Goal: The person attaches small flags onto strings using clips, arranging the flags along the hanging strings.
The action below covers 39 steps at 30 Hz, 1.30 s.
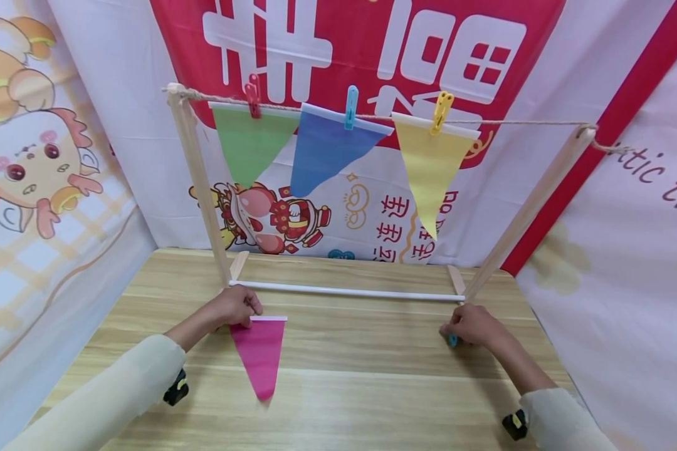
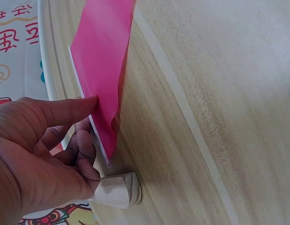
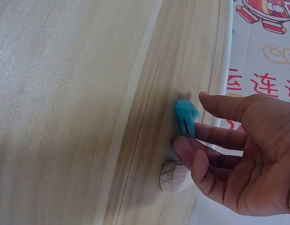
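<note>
My left hand (image 1: 238, 305) pinches the white-edged top of a pink triangular pennant (image 1: 262, 358) near its left corner. The thumb lies on the pink face in the left wrist view, and the pennant's point faces me. At the right, my right hand (image 1: 474, 326) holds a teal clothespin (image 3: 185, 115) at its lower end among the fingertips, with the thumb raised apart from it. On a twine line (image 1: 519, 122) in front of me hang a green pennant (image 1: 254, 141), a blue pennant (image 1: 327, 150) and a yellow pennant (image 1: 434, 163), under red, blue and yellow clothespins.
Two wooden posts (image 1: 200, 188) carry the twine, and a white rod (image 1: 344, 290) joins them low down. Wooden feet (image 1: 456, 279) stick out behind. The wood-grain table (image 1: 361, 388) lies under everything. Printed cloth (image 1: 113, 94) hangs behind and at both sides.
</note>
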Motion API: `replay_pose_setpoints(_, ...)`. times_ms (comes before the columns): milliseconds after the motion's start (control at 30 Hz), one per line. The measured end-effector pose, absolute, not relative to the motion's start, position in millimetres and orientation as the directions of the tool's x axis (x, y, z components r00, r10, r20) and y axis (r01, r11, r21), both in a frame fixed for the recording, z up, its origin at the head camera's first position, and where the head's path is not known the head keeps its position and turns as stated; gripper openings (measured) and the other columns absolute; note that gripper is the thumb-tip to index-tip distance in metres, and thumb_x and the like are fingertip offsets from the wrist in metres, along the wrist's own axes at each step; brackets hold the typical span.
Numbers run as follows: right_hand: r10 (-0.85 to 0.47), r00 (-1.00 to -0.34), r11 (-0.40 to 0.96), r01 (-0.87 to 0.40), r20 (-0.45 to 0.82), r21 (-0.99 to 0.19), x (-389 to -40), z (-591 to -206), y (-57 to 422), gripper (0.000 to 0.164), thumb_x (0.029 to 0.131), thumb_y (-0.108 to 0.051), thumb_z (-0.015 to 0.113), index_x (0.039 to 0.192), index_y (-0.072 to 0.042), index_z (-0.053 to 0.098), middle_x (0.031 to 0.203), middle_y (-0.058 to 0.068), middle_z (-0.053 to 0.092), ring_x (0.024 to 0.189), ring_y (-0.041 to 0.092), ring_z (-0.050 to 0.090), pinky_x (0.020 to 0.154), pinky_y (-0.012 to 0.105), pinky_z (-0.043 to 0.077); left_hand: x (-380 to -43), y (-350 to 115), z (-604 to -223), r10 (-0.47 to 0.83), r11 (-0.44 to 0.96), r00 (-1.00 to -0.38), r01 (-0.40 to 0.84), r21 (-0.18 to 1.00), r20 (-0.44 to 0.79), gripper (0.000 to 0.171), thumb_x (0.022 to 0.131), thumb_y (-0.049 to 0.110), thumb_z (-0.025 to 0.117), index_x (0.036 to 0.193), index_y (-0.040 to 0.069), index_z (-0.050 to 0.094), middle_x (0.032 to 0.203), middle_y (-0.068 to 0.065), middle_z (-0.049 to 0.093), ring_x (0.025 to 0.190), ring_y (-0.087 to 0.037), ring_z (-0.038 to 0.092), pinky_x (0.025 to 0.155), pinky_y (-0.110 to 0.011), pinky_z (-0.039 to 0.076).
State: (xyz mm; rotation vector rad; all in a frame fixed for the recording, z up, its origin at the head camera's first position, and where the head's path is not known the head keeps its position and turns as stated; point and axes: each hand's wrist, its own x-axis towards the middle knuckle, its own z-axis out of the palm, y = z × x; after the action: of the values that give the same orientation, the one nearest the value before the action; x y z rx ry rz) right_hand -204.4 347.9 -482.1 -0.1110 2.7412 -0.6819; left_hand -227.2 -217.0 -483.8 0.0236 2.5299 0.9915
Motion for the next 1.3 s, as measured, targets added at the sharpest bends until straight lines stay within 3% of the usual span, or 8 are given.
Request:
replay_pose_setpoints(333,-0.119,-0.944,0.907,0.022,-0.306,-0.421,-208.1,-484.7,343.9,0.034,0.106,-0.036,0.081,0.089,-0.008,0.071,0.078,0.004,0.065,0.073,0.019,0.060,0.064,0.031,0.049,-228.2,-219.0,-480.9,0.211,0.775,-0.916,-0.055,0.629,-0.341,0.017,0.084,-0.008,0.083,0.098,0.001,0.078,0.096,-0.012,0.073,0.086,-0.021,0.063,0.069,-0.027,0.052)
replay_pose_setpoints(700,-0.174,-0.958,0.875,-0.044,-0.227,-0.483,-206.0,-484.7,341.5,0.032,0.104,-0.032,0.082,0.087,-0.009,0.069,0.075,0.001,0.063,0.070,0.017,0.057,0.062,0.031,0.046,-235.6,-212.7,-484.7,0.284,0.721,-0.914,0.004,0.693,-0.291,0.009,0.096,0.007,0.085,0.103,0.001,0.082,0.090,-0.005,0.074,0.083,-0.017,0.059,0.074,-0.029,0.049)
replay_pose_setpoints(800,-0.196,-0.961,0.857,-0.073,-0.193,-0.510,-205.6,-484.2,340.7,0.030,0.102,-0.030,0.084,0.092,-0.007,0.067,0.076,0.002,0.064,0.069,0.017,0.057,0.061,0.032,0.046,-235.7,-210.1,-485.4,0.299,0.679,-0.916,0.008,0.734,-0.267,0.011,0.097,0.009,0.085,0.105,0.001,0.084,0.090,-0.005,0.076,0.081,-0.016,0.060,0.072,-0.030,0.051)
replay_pose_setpoints(900,-0.252,-0.953,0.816,-0.117,-0.167,-0.566,-223.9,-514.6,362.7,0.039,0.101,-0.044,0.085,0.104,-0.009,0.068,0.081,0.001,0.070,0.070,0.015,0.061,0.061,0.033,0.051,-236.8,-206.7,-486.4,0.304,0.646,-0.919,0.006,0.763,-0.250,0.013,0.099,0.012,0.085,0.106,0.002,0.084,0.093,-0.006,0.077,0.082,-0.017,0.061,0.072,-0.031,0.053)
replay_pose_setpoints(1033,-0.277,-0.943,0.811,-0.127,-0.184,-0.570,-230.5,-518.3,368.6,0.043,0.102,-0.046,0.083,0.111,-0.005,0.074,0.089,0.006,0.077,0.075,0.017,0.066,0.065,0.033,0.055,-241.5,-202.7,-488.7,0.294,0.643,-0.930,0.021,0.765,-0.221,0.013,0.101,0.017,0.085,0.104,0.005,0.083,0.096,-0.006,0.075,0.087,-0.017,0.060,0.074,-0.030,0.052)
replay_pose_setpoints(1133,-0.240,-0.949,0.851,-0.104,-0.206,-0.515,-212.6,-485.7,347.0,0.030,0.104,-0.030,0.080,0.104,0.000,0.078,0.087,0.008,0.075,0.075,0.018,0.063,0.065,0.032,0.052,-244.4,-200.5,-489.2,0.297,0.641,-0.934,0.043,0.766,-0.196,0.013,0.102,0.019,0.084,0.103,0.006,0.081,0.096,-0.005,0.075,0.088,-0.017,0.060,0.075,-0.029,0.052)
replay_pose_setpoints(1300,-0.222,-0.953,0.863,-0.095,-0.204,-0.497,-206.1,-479.6,342.3,0.024,0.106,-0.025,0.080,0.097,-0.003,0.078,0.082,0.003,0.071,0.072,0.016,0.059,0.065,0.032,0.050,-245.5,-196.4,-488.0,0.316,0.620,-0.932,0.062,0.782,-0.177,0.011,0.104,0.016,0.081,0.104,0.005,0.080,0.094,-0.005,0.075,0.085,-0.015,0.062,0.074,-0.027,0.053)
